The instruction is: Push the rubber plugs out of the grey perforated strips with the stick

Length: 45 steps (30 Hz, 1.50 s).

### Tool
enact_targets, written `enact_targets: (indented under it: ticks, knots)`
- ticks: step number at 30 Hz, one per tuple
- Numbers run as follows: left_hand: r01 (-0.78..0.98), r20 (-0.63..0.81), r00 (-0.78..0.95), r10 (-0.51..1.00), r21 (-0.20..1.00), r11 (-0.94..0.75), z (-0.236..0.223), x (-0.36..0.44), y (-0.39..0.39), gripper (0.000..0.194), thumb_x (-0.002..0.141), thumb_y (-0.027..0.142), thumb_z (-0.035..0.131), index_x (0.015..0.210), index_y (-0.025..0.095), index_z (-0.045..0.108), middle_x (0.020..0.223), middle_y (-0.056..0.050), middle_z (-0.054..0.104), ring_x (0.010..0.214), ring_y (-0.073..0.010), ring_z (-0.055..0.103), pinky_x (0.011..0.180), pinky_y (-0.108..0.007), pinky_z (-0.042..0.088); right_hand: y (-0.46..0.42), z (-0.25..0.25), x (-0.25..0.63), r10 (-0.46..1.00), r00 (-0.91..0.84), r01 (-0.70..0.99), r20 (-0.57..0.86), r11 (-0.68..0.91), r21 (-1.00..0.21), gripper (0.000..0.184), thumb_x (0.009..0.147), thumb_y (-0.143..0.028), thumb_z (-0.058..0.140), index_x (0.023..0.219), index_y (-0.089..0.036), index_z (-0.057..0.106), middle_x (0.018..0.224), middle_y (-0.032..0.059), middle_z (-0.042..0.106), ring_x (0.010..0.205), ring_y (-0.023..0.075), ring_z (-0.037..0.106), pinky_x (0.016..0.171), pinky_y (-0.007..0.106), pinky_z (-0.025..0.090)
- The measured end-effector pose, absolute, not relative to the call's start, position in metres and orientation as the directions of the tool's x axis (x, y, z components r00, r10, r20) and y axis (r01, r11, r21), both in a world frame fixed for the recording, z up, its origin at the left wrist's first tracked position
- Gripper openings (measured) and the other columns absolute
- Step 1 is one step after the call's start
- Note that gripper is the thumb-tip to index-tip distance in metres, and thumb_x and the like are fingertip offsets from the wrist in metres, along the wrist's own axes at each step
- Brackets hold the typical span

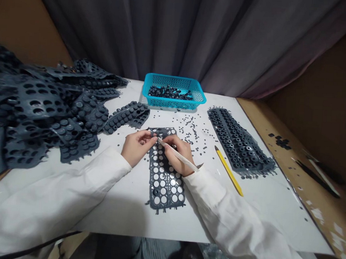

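Observation:
A dark grey rubber sheet (pixel 168 189) lies lengthwise in front of me, the white tabletop showing through its rows of round holes. One small black ring (pixel 156 192) sits in a hole near its lower left. My left hand (pixel 139 146) is over the sheet's far left part, thumb and fingers pinched together; what they hold, if anything, is too small to make out. In my right hand (pixel 179 153) is a slim white pen-like tool (pixel 183 158), its tip pointing to my left fingertips. Both hands hide part of the sheet's far end.
Behind stands a blue basket (pixel 174 104) with small black parts. Moulded rubber sheets (pixel 41 103) are heaped at left; another sheet (pixel 239 142) with rings lies at right beside a yellow-handled tool (pixel 229 172). Tiny dark discs (pixel 192 130) are scattered around. Black tweezers (pixel 317 178) lie far right.

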State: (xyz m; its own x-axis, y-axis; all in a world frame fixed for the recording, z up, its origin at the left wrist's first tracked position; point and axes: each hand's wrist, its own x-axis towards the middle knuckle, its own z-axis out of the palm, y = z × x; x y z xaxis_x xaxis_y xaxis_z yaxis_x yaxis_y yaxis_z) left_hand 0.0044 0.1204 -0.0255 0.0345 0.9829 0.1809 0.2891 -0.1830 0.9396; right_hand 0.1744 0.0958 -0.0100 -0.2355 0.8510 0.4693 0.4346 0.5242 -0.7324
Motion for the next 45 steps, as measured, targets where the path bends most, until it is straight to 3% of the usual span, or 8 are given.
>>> enact_targets:
  ticks: [5, 20, 30, 35, 40, 45]
  knots:
    - [0.190, 0.133, 0.043, 0.990, 0.972, -0.139, -0.026, 0.004, 0.121, 0.025, 0.069, 0.036, 0.068, 0.079, 0.014, 0.065, 0.072, -0.003, 0.065, 0.064, -0.0130, 0.058, 0.060, -0.024, 0.047, 0.096, -0.011, 0.172, 0.818, -0.274, 0.499, 0.505, 0.570, -0.652, 0.003, 0.079, -0.019, 0.048, 0.080, -0.021, 0.050, 0.078, 0.0025, 0.062, 0.071, 0.0155, 0.058, 0.067, 0.027, 0.047]
    - [0.333, 0.228, 0.146, 0.963, 0.905, -0.265, -0.021, 0.002, 0.122, 0.021, 0.076, 0.035, 0.060, 0.070, 0.015, 0.059, 0.066, 0.000, 0.060, 0.062, -0.0119, 0.054, 0.059, -0.022, 0.043, 0.097, -0.013, 0.172, 0.828, -0.282, 0.447, 0.484, 0.560, -0.698, 0.004, 0.080, -0.019, 0.047, 0.079, -0.021, 0.050, 0.080, 0.0028, 0.062, 0.075, 0.0154, 0.059, 0.072, 0.028, 0.048]
    - [0.313, 0.263, -0.037, 0.964, 0.919, -0.239, -0.025, 0.001, 0.126, 0.022, 0.073, 0.030, 0.063, 0.088, 0.016, 0.056, 0.077, -0.001, 0.061, 0.064, -0.0105, 0.054, 0.059, -0.021, 0.045, 0.095, -0.010, 0.171, 0.811, -0.270, 0.469, 0.518, 0.581, -0.665, 0.004, 0.082, -0.020, 0.047, 0.080, -0.021, 0.051, 0.081, 0.0039, 0.063, 0.075, 0.0159, 0.059, 0.071, 0.028, 0.048]
    - [0.448, 0.365, 0.078, 0.928, 0.818, -0.360, -0.017, 0.002, 0.120, 0.014, 0.075, 0.023, 0.059, 0.087, 0.017, 0.055, 0.081, -0.001, 0.059, 0.064, -0.0103, 0.053, 0.059, -0.021, 0.044, 0.096, -0.012, 0.171, 0.816, -0.277, 0.477, 0.507, 0.575, -0.664, 0.003, 0.082, -0.020, 0.048, 0.081, -0.021, 0.051, 0.080, 0.0042, 0.062, 0.074, 0.0164, 0.058, 0.070, 0.028, 0.046]
    - [0.580, 0.428, 0.256, 0.867, 0.649, -0.492, -0.014, 0.002, 0.120, 0.022, 0.073, 0.018, 0.060, 0.095, 0.017, 0.062, 0.079, -0.001, 0.055, 0.066, -0.0113, 0.050, 0.063, -0.023, 0.044, 0.098, -0.016, 0.170, 0.830, -0.272, 0.499, 0.486, 0.554, -0.667, 0.003, 0.082, -0.021, 0.048, 0.080, -0.020, 0.050, 0.077, 0.0031, 0.060, 0.072, 0.0159, 0.057, 0.068, 0.027, 0.045]
    - [0.595, 0.453, 0.287, 0.844, 0.606, -0.528, -0.018, -0.001, 0.126, 0.015, 0.080, 0.020, 0.056, 0.092, 0.016, 0.065, 0.080, -0.002, 0.060, 0.069, -0.0122, 0.055, 0.066, -0.024, 0.046, 0.099, -0.018, 0.169, 0.833, -0.278, 0.519, 0.478, 0.549, -0.655, 0.004, 0.084, -0.021, 0.047, 0.082, -0.020, 0.049, 0.076, 0.0025, 0.058, 0.072, 0.0152, 0.056, 0.068, 0.026, 0.044]
